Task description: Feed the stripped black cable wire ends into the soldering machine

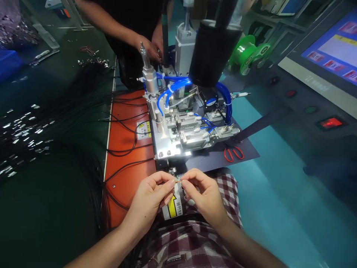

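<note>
My left hand (154,195) and my right hand (205,193) meet fingertip to fingertip at the lower centre. Between their pinched fingers is a small, thin metallic piece (177,180), too small to make out fully. Just beneath them lies a white label with a yellow arrow (173,206). Beyond the hands stands a metal machine with a bright silver plate (164,143) and blue air tubes (178,86). Black cables (122,150) run across the orange surface (119,134) to the machine's left side.
Red-handled scissors (233,153) lie right of the machine. Bundled black wires with shiny ends (25,134) cover the dark table at left. A person's hands (152,48) are behind the machine. A green spool (245,52) and a control screen (334,52) stand at right.
</note>
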### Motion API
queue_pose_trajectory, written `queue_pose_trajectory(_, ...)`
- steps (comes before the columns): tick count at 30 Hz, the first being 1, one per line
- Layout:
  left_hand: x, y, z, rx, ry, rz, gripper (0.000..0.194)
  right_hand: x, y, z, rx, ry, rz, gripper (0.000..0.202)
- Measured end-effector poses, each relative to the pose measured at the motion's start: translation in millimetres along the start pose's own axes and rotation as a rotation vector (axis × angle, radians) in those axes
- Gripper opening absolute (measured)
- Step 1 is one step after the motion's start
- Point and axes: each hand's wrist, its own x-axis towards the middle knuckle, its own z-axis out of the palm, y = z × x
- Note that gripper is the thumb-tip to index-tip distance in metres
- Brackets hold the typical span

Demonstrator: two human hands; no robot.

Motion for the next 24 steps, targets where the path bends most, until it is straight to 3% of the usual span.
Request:
queue_pose_trajectory(9, -1, -2, -2.0, -0.026, -0.033, 0.026, 0.019, 0, 2, 6, 0.052, -0.023, -0.003, 0.009)
queue_pose_trajectory(16, 0, -2, 0.2, -0.128, -0.019, 0.041, 0.014, -10, 3, 19, -0.121, 0.013, -0.107, 0.011)
queue_pose_trajectory(24, -2, -4, -0.1, -0.1, 0.049, -0.002, 0.018, -16, -1, 27, -0.055, -0.01, -0.015, 0.013)
